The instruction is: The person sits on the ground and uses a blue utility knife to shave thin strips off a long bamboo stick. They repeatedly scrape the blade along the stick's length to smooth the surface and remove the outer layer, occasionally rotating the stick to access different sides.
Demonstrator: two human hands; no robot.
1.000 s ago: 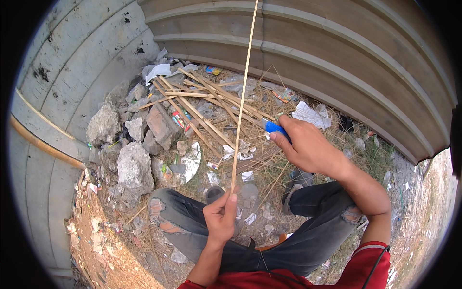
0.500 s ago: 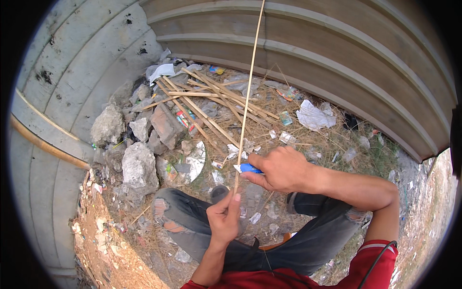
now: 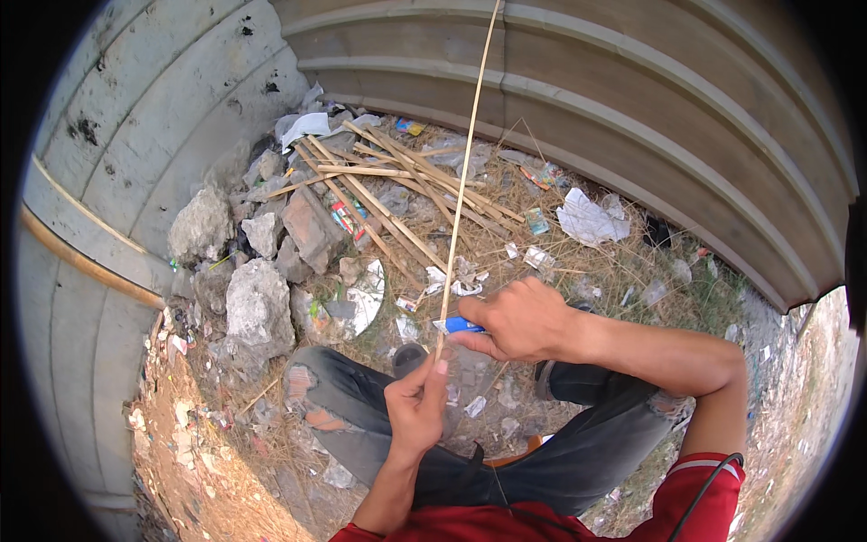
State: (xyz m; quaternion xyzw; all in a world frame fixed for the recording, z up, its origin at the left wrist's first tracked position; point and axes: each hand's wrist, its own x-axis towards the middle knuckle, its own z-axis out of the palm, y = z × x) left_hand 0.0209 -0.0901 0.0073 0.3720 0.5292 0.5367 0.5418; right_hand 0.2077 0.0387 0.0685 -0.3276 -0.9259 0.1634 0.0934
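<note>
A long thin strip of pale bamboo or wood [image 3: 467, 163] stretches from my lap up past the top edge of the view. My left hand [image 3: 416, 404] pinches its near end between thumb and fingers. Just above that, my right hand [image 3: 522, 323] is closed around a blue utility knife [image 3: 463, 325]. The knife's blade tip lies against the strip, a little beyond my left fingertips. Part of the knife's handle is hidden inside my right fist.
A pile of wooden strips [image 3: 388, 185] lies ahead, beside broken rocks [image 3: 260, 307] on the left. Corrugated metal sheeting [image 3: 623, 99] stands behind, and a pale panel wall [image 3: 153, 135] at left. Paper scraps [image 3: 591, 218] litter the dry grass. My jeans-clad legs [image 3: 361, 425] are bent below.
The knife and my right hand have come slightly nearer and to the left along the strip. My left hand still pinches the end, almost unmoved.
</note>
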